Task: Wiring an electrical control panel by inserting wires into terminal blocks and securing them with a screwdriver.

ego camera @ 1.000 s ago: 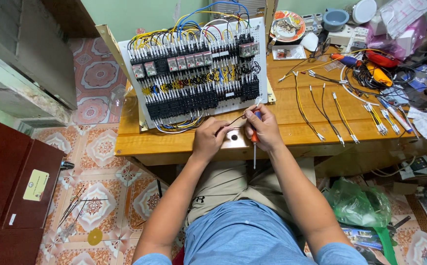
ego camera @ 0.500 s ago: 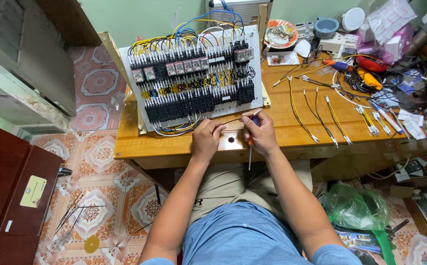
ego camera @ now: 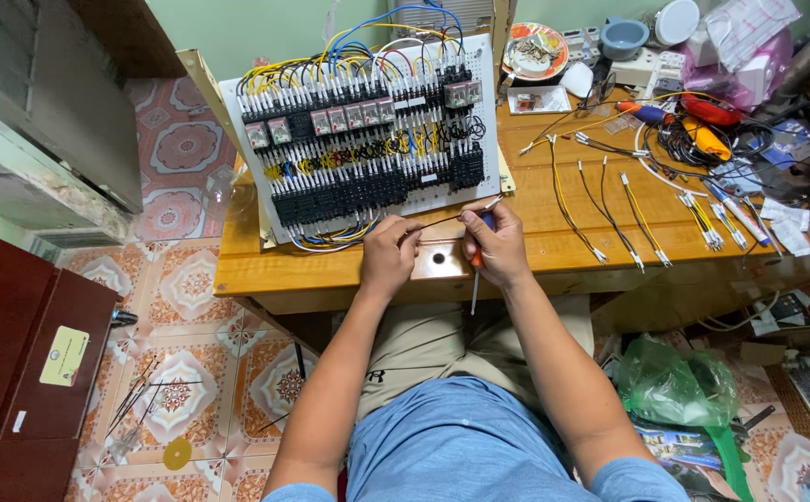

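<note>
The left hand (ego camera: 388, 253) is pinching one end of a thin wire (ego camera: 442, 220) over the wooden surface (ego camera: 554, 246) while the right hand (ego camera: 496, 244), gripping a screwdriver (ego camera: 476, 279), is pinching the other end beside the wiring panel (ego camera: 368, 130), so fitting it likely calls for steady aim.

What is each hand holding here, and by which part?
The left hand and right hand pinch a thin dark wire between them, one near each end. The right hand also grips an orange-handled screwdriver by its handle, shaft pointing down.
</note>
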